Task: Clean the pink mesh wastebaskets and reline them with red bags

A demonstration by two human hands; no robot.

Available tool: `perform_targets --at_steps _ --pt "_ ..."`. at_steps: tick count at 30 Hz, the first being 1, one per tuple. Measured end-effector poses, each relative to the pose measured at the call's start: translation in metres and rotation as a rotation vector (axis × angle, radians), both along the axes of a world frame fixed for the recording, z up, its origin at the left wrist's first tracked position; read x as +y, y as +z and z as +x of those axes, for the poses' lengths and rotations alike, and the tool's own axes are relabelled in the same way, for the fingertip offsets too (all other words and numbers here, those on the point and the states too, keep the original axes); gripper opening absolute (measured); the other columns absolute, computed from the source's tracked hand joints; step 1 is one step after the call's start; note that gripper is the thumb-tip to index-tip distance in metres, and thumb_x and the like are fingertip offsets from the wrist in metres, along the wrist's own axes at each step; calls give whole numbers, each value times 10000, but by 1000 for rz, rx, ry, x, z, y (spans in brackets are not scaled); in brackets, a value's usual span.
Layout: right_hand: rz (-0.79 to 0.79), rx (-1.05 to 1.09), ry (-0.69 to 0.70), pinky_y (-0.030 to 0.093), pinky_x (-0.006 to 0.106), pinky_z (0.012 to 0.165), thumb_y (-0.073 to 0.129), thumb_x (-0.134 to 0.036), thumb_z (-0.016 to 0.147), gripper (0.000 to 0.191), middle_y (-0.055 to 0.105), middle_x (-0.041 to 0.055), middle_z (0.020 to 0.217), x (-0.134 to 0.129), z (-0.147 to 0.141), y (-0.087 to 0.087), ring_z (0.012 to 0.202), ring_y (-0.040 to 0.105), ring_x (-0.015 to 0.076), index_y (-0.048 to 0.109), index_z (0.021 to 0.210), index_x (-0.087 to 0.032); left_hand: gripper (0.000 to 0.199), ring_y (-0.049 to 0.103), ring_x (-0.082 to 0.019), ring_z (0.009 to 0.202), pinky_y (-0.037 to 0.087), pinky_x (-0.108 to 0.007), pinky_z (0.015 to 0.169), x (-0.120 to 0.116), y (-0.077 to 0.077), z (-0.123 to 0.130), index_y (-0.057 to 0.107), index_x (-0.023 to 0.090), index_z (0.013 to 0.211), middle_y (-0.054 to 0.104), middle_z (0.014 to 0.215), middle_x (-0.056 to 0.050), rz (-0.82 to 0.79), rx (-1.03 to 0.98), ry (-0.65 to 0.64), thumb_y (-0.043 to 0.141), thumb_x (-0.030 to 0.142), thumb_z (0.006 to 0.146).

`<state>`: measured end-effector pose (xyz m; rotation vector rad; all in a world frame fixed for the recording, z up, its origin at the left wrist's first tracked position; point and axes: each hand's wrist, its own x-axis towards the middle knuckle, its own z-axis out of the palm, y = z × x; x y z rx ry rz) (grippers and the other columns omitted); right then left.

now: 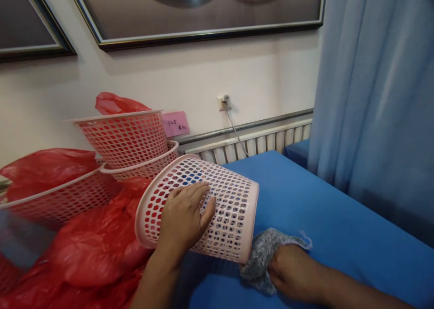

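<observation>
A pale pink perforated plastic wastebasket is tipped on its side, its mouth toward the left and its base toward the right. My left hand lies over its upper side, gripping it with the fingers together and the thumb apart. In my right hand is a bunched grey, speckled cloth, pressed against the lower edge of the basket's base. The fingers of that hand are partly hidden in the cloth. Red plastic bags lie in a crumpled heap beside my left forearm.
More pink baskets with red bags stand at the left, some stacked. A blue padded bed stretches under my hands. Behind it are a radiator, a wall socket with a cord, and a pink note. A blue curtain hangs at right.
</observation>
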<state>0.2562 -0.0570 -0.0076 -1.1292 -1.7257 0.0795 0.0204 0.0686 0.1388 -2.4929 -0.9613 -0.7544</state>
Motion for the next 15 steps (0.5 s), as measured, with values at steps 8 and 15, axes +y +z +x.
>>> perform_targets --at_steps 8,15 --pt "-188 499 -325 533 480 1074 611 -349 793 366 823 71 1112 49 42 50 1091 753 308 819 1068 -224 418 745 -338 1135 496 -551 1002 1 1 1 765 140 1173 805 1214 -125 3 16 8 458 384 1028" --pt "-358 1052 -55 610 400 820 692 -521 780 419 823 60 910 79 30 38 856 774 276 779 1034 -199 425 755 -327 1109 490 -519 973 6 1 -2 766 150 1152 814 1184 -121 73 36 -8 438 397 1040"
